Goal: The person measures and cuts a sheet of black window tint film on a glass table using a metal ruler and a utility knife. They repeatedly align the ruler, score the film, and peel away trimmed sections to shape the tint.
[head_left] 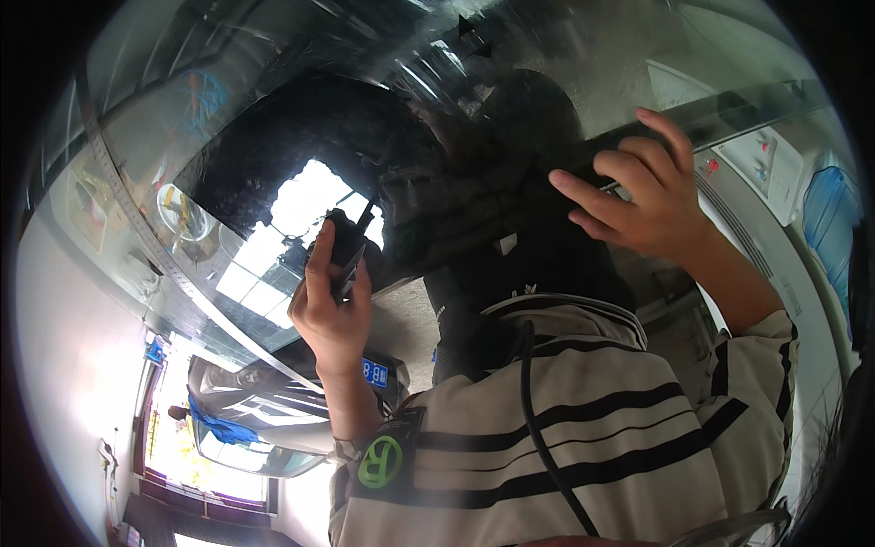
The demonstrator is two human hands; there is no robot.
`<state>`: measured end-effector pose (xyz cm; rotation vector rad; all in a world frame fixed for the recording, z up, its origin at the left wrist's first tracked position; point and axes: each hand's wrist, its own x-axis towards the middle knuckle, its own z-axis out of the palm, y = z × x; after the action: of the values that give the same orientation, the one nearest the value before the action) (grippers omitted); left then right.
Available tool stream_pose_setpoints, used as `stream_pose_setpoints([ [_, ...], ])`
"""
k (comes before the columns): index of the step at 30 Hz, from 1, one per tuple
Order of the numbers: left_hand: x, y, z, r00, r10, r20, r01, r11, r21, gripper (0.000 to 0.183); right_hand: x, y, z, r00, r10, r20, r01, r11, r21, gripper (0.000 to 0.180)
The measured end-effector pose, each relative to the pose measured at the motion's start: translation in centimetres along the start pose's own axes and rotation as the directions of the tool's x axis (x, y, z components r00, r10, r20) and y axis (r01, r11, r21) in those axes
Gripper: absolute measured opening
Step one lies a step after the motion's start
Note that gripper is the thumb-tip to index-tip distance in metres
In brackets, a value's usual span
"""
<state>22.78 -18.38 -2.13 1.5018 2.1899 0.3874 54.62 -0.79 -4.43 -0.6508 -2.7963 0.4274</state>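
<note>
My left hand (328, 314) is raised over a glossy black sheet (273, 137) and grips a small dark handheld object (347, 256). Its exact kind is lost against the black behind it. A bright window reflection lies on the sheet just beyond those fingers. To the right, my right hand (646, 195) has its fingers spread and bent, with nothing visible held in them. It hovers over or touches a long dark strip (745, 109) that runs to the upper right; contact cannot be made out. Both seem to lie on a glass-like tabletop (130, 147).
A graduated metal rule (171, 270) runs along the left side. A clear round container (183, 212) and blue wires (205, 102) show there. At right are a white tray (786, 171) and blue plastic (830, 232). A car (294, 417) stands lower left; a black cable (536, 424) crosses my shirt.
</note>
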Motion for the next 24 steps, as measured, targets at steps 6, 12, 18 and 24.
stream_pose_setpoints([
  [6, 0.0, 0.0, -0.8, 0.997, -0.012, 0.075, 0.013, 1.000, -0.009, 0.057, -1.5, -0.3, -0.3, 1.000, -0.023, -0.016, 0.023, 1.000, 0.000, 0.036],
  [12, -0.7, -1.1, -2.1, 0.995, 0.051, 0.083, -0.046, 0.997, -0.065, 0.057, 1.7, -4.7, 1.5, 0.969, -0.186, 0.161, 0.159, 0.973, 0.165, 0.038],
  [18, -2.6, -3.7, -3.0, 0.999, -0.006, 0.041, 0.011, 0.993, -0.116, 0.057, 8.2, -4.1, 1.0, 0.975, -0.135, 0.178, 0.128, 0.990, 0.053, 0.045],
  [24, -4.1, -5.6, -3.3, 1.000, -0.030, -0.005, 0.029, 0.980, -0.198, 0.067, 14.9, -4.2, 1.5, 0.982, -0.118, 0.147, 0.130, 0.988, -0.080, 0.046],
])
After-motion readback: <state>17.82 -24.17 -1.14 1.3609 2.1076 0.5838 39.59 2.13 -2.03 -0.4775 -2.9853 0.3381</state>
